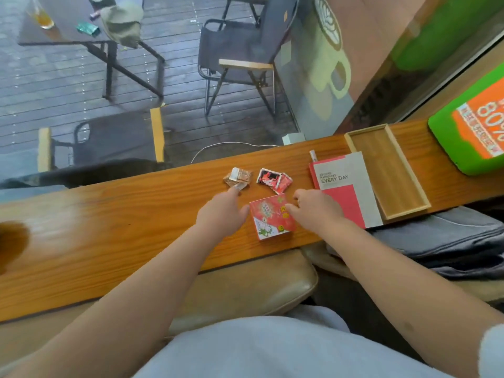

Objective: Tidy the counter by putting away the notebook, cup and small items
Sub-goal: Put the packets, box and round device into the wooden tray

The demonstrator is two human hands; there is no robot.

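Reaching out with both hands open and holding nothing, you put your left hand (222, 211) and right hand (316, 210) beside the little red box (271, 218) on the bench (109, 214), likely to grab it.

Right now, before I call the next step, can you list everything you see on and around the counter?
counter: one, orange-brown wood, across the view
red box: one, red and white, near edge, between the hands
brown wrapper: one, crumpled, beyond the left hand
red wrapper: one, crumpled, right of the brown wrapper
notebook: one, red and grey, left of the tray
tray: one, light wood, holds nothing
green sign: one, green and orange, far right
chairs: two, dark, past the glass
hands: left reaching toward the brown wrapper; right at the box's edge, partly over the notebook
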